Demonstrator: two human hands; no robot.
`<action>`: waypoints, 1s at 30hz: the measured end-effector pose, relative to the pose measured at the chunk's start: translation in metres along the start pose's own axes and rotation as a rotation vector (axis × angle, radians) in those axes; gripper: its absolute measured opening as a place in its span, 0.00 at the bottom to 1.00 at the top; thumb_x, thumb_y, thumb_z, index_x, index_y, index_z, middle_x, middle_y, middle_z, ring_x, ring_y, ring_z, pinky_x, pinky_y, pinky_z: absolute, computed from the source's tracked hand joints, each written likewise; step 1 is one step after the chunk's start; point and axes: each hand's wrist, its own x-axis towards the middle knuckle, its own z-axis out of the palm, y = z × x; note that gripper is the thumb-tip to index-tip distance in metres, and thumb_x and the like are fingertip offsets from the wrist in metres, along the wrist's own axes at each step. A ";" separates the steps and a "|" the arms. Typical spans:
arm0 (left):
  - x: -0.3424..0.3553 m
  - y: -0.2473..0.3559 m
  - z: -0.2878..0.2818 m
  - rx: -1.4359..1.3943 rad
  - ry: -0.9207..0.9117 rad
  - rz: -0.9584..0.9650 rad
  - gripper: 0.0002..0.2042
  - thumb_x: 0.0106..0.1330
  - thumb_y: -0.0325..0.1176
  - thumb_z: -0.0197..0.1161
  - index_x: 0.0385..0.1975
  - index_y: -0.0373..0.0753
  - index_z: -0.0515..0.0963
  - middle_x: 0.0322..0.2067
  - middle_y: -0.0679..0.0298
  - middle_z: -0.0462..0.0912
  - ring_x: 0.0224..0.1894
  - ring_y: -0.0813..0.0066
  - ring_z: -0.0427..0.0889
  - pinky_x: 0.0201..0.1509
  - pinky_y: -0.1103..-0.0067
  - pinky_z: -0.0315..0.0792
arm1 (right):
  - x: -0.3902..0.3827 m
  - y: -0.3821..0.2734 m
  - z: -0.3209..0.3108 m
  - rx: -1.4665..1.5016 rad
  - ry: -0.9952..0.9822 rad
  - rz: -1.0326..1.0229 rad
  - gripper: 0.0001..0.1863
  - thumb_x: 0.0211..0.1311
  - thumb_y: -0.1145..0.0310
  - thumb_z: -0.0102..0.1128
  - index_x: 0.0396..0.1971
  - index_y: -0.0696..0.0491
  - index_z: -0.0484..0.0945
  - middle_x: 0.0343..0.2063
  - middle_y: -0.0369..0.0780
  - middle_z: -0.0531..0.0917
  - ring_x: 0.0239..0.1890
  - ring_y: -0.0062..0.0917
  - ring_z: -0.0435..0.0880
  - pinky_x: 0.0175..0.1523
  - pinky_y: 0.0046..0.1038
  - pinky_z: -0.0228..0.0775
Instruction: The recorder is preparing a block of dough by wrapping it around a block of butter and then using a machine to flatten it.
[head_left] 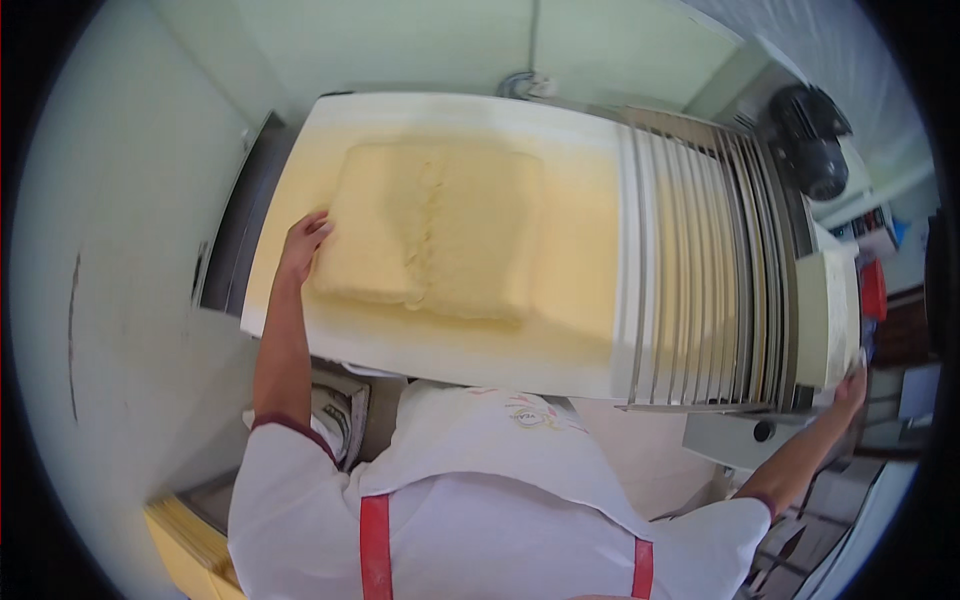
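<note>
A thick, pale yellow slab of dough (480, 230) lies on the flour-dusted white belt (575, 355) of a dough sheeter. A rough seam runs down its middle from far to near. My left hand (303, 245) is at the slab's left edge, open, its fingers stretched along the side and holding nothing. Far to the right, my right hand (852, 385) reaches to the outer end of the machine's cream-coloured housing (828, 320). Its fingers are small and partly hidden there, so I cannot tell what they grip.
A metal bar guard (705, 260) covers the belt right of the dough. Behind it, a dark motor (808, 140) sits at the far right. A pale wall (120, 300) stands close on the left. Below it is a yellow box-like thing (190, 545). A red container (873, 290) shows beyond the housing.
</note>
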 end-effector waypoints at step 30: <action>-0.078 -0.022 -0.049 0.380 0.104 0.423 0.33 0.62 0.29 0.60 0.68 0.35 0.56 0.67 0.52 0.61 0.69 0.59 0.59 0.71 0.68 0.54 | -0.644 0.349 0.534 -0.640 -0.953 0.258 0.18 0.69 0.59 0.52 0.51 0.55 0.74 0.23 0.32 0.73 0.22 0.16 0.70 0.27 0.22 0.64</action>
